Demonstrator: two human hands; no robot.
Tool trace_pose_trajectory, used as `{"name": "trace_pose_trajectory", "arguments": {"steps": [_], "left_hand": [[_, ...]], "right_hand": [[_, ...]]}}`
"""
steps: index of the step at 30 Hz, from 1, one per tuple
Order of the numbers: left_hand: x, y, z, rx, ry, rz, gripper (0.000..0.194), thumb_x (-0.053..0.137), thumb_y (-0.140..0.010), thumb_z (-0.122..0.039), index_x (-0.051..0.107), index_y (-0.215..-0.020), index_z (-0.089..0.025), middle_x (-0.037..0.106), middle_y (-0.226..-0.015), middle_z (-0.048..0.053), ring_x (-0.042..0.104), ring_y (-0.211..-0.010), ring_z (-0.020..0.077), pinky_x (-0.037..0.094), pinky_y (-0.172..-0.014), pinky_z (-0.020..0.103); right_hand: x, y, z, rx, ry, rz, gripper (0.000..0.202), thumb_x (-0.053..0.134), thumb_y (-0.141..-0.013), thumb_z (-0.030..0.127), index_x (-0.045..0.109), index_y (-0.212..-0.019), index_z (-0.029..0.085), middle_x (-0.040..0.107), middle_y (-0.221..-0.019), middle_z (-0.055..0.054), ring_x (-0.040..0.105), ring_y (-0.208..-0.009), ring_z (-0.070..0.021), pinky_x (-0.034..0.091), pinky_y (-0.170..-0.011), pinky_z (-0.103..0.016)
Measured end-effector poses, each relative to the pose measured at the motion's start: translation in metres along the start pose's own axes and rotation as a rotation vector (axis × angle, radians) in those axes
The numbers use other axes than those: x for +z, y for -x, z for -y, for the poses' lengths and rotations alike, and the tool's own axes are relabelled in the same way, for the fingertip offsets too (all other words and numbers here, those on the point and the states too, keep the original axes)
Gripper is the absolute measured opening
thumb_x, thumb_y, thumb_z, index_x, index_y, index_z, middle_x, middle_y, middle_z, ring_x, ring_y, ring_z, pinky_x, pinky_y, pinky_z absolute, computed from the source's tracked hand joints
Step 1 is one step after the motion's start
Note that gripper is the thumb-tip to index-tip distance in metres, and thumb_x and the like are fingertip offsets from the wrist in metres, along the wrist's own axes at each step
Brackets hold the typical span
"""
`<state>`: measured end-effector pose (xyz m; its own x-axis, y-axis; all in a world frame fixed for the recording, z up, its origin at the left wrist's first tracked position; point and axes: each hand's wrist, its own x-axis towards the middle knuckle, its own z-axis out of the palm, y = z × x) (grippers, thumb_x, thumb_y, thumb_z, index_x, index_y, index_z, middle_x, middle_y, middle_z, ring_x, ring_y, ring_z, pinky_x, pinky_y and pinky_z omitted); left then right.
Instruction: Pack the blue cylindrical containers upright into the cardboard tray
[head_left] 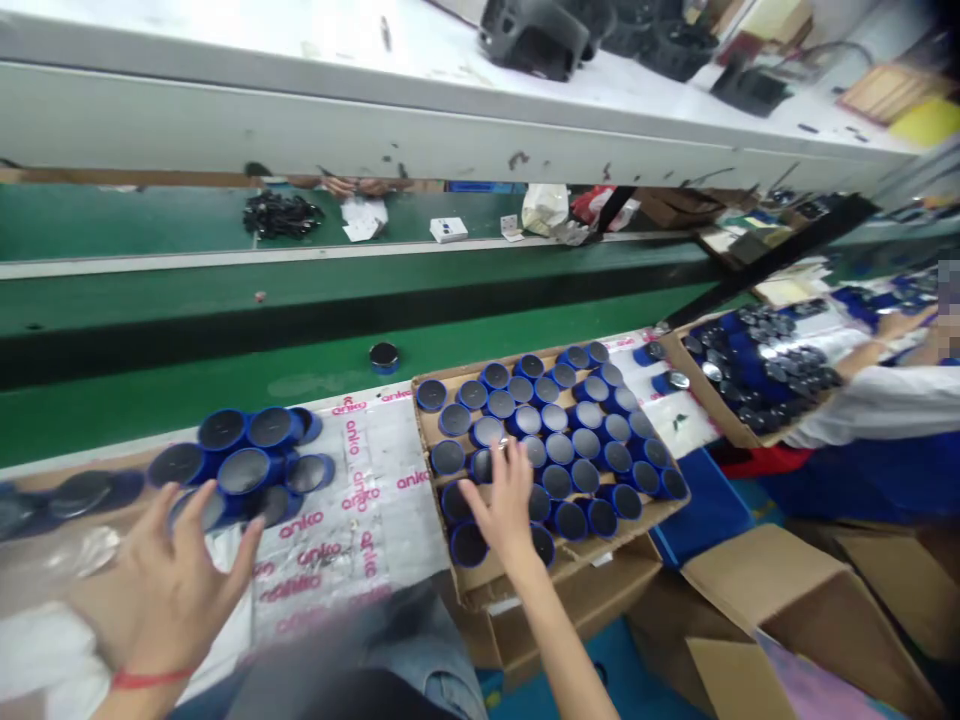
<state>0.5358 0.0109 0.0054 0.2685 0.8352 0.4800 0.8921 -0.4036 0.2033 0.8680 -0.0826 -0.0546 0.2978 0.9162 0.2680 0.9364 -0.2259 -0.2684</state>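
My left hand (176, 580), with a red band at the wrist, is spread wide beside a cluster of short blue cylinders with dark round tops (244, 470) on the left of the bench. Its fingertips overlap the nearest cylinders in the view; I cannot tell whether they touch. Over a shallow cardboard tray (472, 595) packed with similar blue cylinders (556, 482) is my right hand (510, 500). Its thumb and fingers are apart, reaching down at the tray's left side near one cylinder, and contact there is unclear. The hand partly hides several cylinders.
One cylinder (384, 357) stands alone on the green belt (315, 375). Printed plastic sheeting (397, 500) covers the bench. At right, a co-worker's sleeve (870, 405) is beside another filled box (757, 370). Open cartons (765, 570) stand below; a shelf edge (375, 120) crosses above.
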Motion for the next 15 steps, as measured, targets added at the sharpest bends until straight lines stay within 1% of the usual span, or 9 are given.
{"name": "trace_pose_trajectory", "arguments": {"steps": [1, 3, 5, 7, 9, 10, 12, 14, 15], "left_hand": [[-0.001, -0.002, 0.014, -0.057, -0.044, -0.006, 0.080, 0.062, -0.083, -0.050, 0.027, -0.148, -0.021, 0.030, -0.150, 0.022, 0.037, -0.134, 0.0452, 0.036, -0.105, 0.064], [0.003, -0.006, 0.032, -0.154, -0.118, 0.051, 0.091, 0.059, -0.081, -0.060, 0.023, -0.148, -0.012, 0.024, -0.151, 0.027, 0.030, -0.137, 0.0460, 0.034, -0.107, 0.063], [0.013, -0.010, 0.041, -0.224, -0.150, 0.127, 0.101, 0.062, -0.076, -0.064, 0.020, -0.148, -0.006, 0.019, -0.151, 0.032, 0.027, -0.137, 0.0492, 0.033, -0.107, 0.065], [0.024, -0.010, 0.044, -0.254, -0.142, 0.206, 0.111, 0.070, -0.070, -0.063, 0.016, -0.148, -0.005, 0.016, -0.151, 0.034, 0.026, -0.135, 0.0551, 0.035, -0.100, 0.072], [0.034, -0.005, 0.045, -0.264, -0.134, 0.257, 0.113, 0.072, -0.069, -0.060, 0.014, -0.149, -0.006, 0.015, -0.151, 0.035, 0.024, -0.133, 0.0589, 0.036, -0.092, 0.077], [0.037, -0.001, 0.046, -0.271, -0.131, 0.266, 0.110, 0.070, -0.072, -0.059, 0.014, -0.149, -0.006, 0.013, -0.151, 0.036, 0.021, -0.135, 0.0588, 0.036, -0.092, 0.077], [0.041, 0.006, 0.051, -0.275, -0.115, 0.267, 0.101, 0.063, -0.078, -0.060, 0.015, -0.149, -0.007, 0.006, -0.152, 0.036, 0.012, -0.139, 0.0558, 0.033, -0.098, 0.074], [0.042, 0.010, 0.059, -0.265, -0.087, 0.258, 0.096, 0.058, -0.080, -0.062, 0.019, -0.149, -0.009, -0.004, -0.153, 0.033, 0.001, -0.141, 0.0536, 0.028, -0.104, 0.071], [0.042, 0.010, 0.064, -0.252, -0.066, 0.256, 0.095, 0.057, -0.079, -0.064, 0.021, -0.148, -0.009, -0.006, -0.154, 0.032, -0.002, -0.142, 0.0525, 0.025, -0.106, 0.071]], "right_hand": [[0.002, -0.015, 0.031, -0.108, -0.036, 0.026, 0.070, 0.044, -0.093, 0.054, 0.030, -0.146, 0.010, 0.025, -0.151, -0.026, 0.019, -0.143, -0.0398, 0.036, -0.106, -0.057], [0.010, -0.046, 0.097, -0.365, -0.091, 0.068, 0.069, 0.052, -0.088, 0.058, 0.037, -0.143, 0.018, 0.028, -0.150, -0.021, 0.025, -0.142, -0.0361, 0.036, -0.109, -0.048], [0.024, -0.076, 0.157, -0.616, -0.108, 0.094, 0.074, 0.060, -0.085, 0.054, 0.033, -0.145, 0.019, 0.032, -0.149, -0.022, 0.030, -0.140, -0.0361, 0.034, -0.110, -0.047], [0.041, -0.101, 0.201, -0.840, -0.097, 0.104, 0.095, 0.076, -0.073, 0.052, 0.027, -0.149, 0.022, 0.024, -0.153, -0.023, 0.023, -0.143, -0.0383, 0.028, -0.113, -0.050], [0.058, -0.118, 0.226, -1.022, -0.073, 0.112, 0.097, 0.078, -0.069, 0.055, 0.029, -0.148, 0.027, 0.021, -0.156, -0.021, 0.021, -0.143, -0.0390, 0.023, -0.113, -0.053], [0.066, -0.124, 0.232, -1.089, -0.059, 0.113, 0.091, 0.074, -0.072, 0.058, 0.031, -0.147, 0.029, 0.023, -0.155, -0.020, 0.022, -0.143, -0.0395, 0.022, -0.113, -0.054], [0.080, -0.131, 0.233, -1.177, -0.032, 0.108, 0.077, 0.061, -0.081, 0.062, 0.034, -0.146, 0.030, 0.028, -0.153, -0.021, 0.028, -0.140, -0.0400, 0.022, -0.111, -0.056], [0.090, -0.133, 0.228, -1.234, -0.016, 0.099, 0.067, 0.046, -0.089, 0.063, 0.032, -0.146, 0.031, 0.031, -0.151, -0.021, 0.033, -0.137, -0.0381, 0.027, -0.106, -0.054], [0.094, -0.134, 0.225, -1.257, -0.012, 0.098, 0.064, 0.039, -0.092, 0.063, 0.031, -0.147, 0.031, 0.033, -0.150, -0.021, 0.036, -0.135, -0.0362, 0.032, -0.103, -0.052]]}}
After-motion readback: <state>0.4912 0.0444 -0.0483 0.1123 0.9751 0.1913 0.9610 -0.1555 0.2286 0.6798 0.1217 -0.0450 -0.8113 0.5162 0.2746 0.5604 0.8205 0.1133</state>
